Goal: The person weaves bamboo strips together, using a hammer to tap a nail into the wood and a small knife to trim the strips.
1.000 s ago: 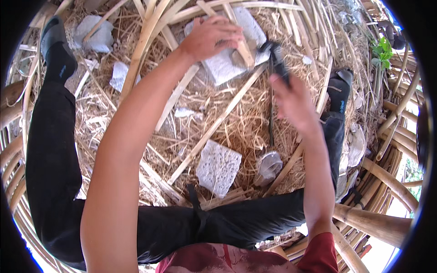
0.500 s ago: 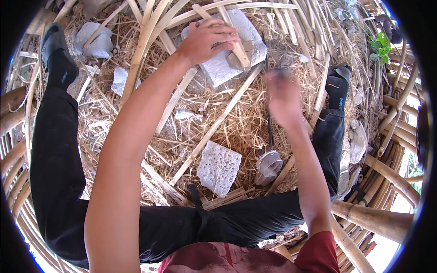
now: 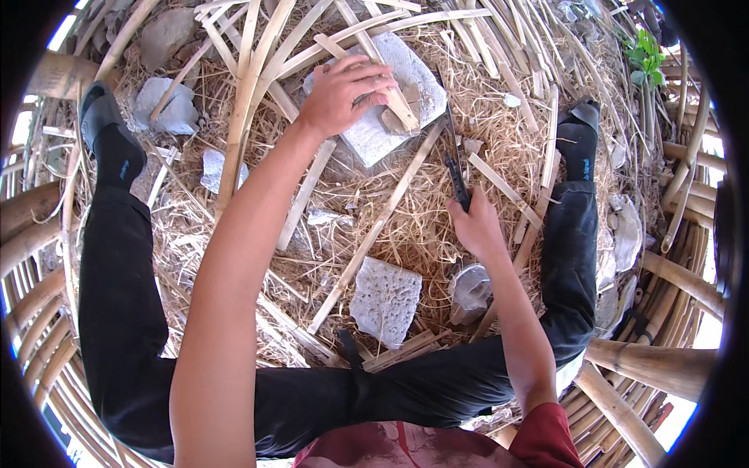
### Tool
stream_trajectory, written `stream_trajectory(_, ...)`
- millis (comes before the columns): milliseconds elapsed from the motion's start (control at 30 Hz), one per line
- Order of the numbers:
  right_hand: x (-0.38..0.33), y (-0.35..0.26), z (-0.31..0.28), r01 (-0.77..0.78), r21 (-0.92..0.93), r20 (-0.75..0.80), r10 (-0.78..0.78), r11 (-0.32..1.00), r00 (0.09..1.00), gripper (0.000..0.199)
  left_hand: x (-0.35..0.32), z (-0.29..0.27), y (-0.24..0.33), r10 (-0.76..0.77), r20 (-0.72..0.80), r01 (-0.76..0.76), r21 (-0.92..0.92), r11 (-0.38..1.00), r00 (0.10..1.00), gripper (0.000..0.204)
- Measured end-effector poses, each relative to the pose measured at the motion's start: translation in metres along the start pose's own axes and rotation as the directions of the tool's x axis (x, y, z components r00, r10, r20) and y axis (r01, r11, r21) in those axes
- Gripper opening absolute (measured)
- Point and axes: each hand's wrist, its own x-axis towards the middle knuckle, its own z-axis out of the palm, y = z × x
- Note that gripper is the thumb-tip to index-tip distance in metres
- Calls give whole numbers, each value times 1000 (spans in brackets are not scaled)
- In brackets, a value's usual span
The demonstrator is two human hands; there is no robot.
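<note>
My left hand is closed over a split bamboo piece, its fingers draped across the top. The lower end of that piece rests on a pale, flat stone block. To the right, my right hand grips the dark handle of a long, thin, knife-like tool. The tool points away from me, its far part lying close along the block's right edge. A short bamboo strip lies on the shavings beside my right hand.
Bamboo shavings cover the ground between my outstretched legs. A pitted stone and a crumpled clear plastic cup lie near my lap. Long bamboo strips fan out at the far side. Bamboo poles stand at the right.
My right hand, blurred and higher before, has come down and nearer to me, and the tool now shows clearly. My left hand keeps its hold on the bamboo. The whole view has shifted slightly.
</note>
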Motion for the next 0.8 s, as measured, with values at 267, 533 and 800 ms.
stream_trajectory(267,-19,-9,12,118,-235,54,-108,965,993,37,1,-13,12,-15,45,13,49,999,999,30)
stream_trajectory(533,-6,-28,15,277,-58,-229,-283,959,931,28,6,-21,19,32,69,-37,71,997,997,30)
stream_trajectory(800,27,-64,26,316,418,-195,-255,852,947,29,34,-55,40,11,399,-77,149,986,917,45)
